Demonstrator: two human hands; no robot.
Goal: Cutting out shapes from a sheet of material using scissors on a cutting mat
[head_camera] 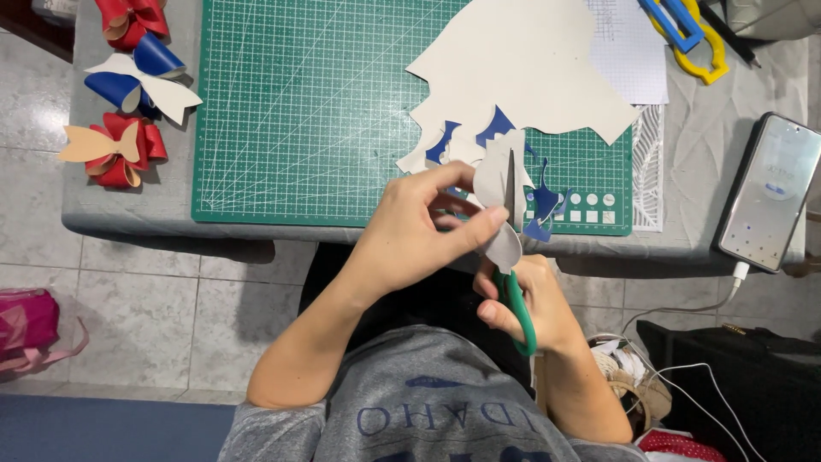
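Head-cam view looking down at a person seated at a grey-covered table (256, 224) w/ a green cutting mat (316, 111) on it. The left hand (419, 231) was raised over the table's near edge, fingers closed on a small grey cut-out piece (494, 184), thumb and forefinger pinching it upright. The right hand (534, 299) sat just below and beside it, fingers curled through the green handles of a pair of scissors (513, 282); the blades pointed up & away from the body, running along the grey piece, nearly together as far as could be seen. Behind the hands, on the mat, lay a large grey sheet (522, 68) w/ shapes already cut from its near edge, blue showing through the gaps, plus blue offcuts (543, 210) near the mat's front edge. At far left of the table sat three finished bows (128, 85) in red, blue and cream. At right, a phone (770, 192) lay face up w/ a white cable plugged in; blue & yellow tools (693, 34) lay at top right on squared paper (629, 51).
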